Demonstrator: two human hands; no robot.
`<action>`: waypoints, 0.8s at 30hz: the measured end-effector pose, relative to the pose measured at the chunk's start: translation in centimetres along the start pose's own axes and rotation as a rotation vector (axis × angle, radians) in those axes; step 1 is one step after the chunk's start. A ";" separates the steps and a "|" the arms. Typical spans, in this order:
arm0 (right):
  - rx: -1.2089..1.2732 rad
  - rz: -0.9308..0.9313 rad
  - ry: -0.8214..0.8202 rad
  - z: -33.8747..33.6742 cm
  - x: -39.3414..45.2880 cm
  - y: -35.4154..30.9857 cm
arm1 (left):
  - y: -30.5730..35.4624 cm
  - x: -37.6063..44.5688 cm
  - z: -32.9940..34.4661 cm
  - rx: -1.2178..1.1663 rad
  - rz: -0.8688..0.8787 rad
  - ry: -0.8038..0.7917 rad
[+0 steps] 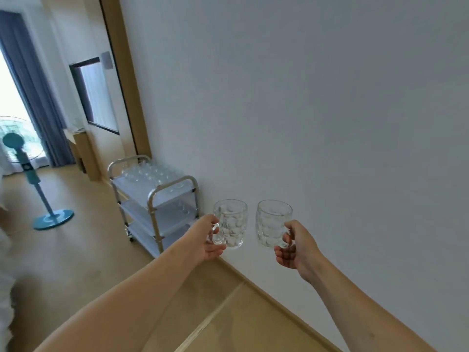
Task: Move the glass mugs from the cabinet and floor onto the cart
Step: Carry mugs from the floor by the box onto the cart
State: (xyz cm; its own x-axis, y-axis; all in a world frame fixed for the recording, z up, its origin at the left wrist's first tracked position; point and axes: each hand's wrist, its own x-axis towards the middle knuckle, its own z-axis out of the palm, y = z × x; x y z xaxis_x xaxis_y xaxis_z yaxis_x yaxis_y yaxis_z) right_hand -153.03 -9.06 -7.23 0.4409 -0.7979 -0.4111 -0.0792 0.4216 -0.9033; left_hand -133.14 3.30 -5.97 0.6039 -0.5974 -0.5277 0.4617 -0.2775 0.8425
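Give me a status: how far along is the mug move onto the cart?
Done: the cart by the wall already carries many glass mugs on its top shelf. In hand: the left hand grips one mug by its handle, and the right hand grips another mug; both are held in the air short of the cart. Left: setting these two down. Cabinet not in view, so the remaining count is unknown.

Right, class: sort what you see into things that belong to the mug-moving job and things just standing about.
Part of the job:
left hand holding left mug
right hand holding right mug
cart with glassware on it

Just standing about:
fan
curtain
wooden cabinet
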 end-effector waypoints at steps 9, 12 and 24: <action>-0.088 0.074 -0.267 16.7 10.0 -0.9 | 5.2 7.2 -11.4 -0.168 -0.023 0.229; -0.080 0.110 -0.357 21.9 13.0 -1.7 | 8.4 9.7 -14.3 -0.210 -0.010 0.277; -0.238 0.139 -0.560 37.4 24.3 -4.5 | 15.7 18.8 -23.8 -0.382 0.025 0.484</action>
State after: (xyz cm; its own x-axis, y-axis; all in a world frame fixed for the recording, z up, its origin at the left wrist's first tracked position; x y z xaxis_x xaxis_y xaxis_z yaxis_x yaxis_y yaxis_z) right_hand -108.54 -14.19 -8.55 0.8087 -0.3683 -0.4586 -0.3382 0.3468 -0.8749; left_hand -99.08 5.67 -5.26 0.8025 -0.1661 -0.5731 0.5897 0.0745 0.8042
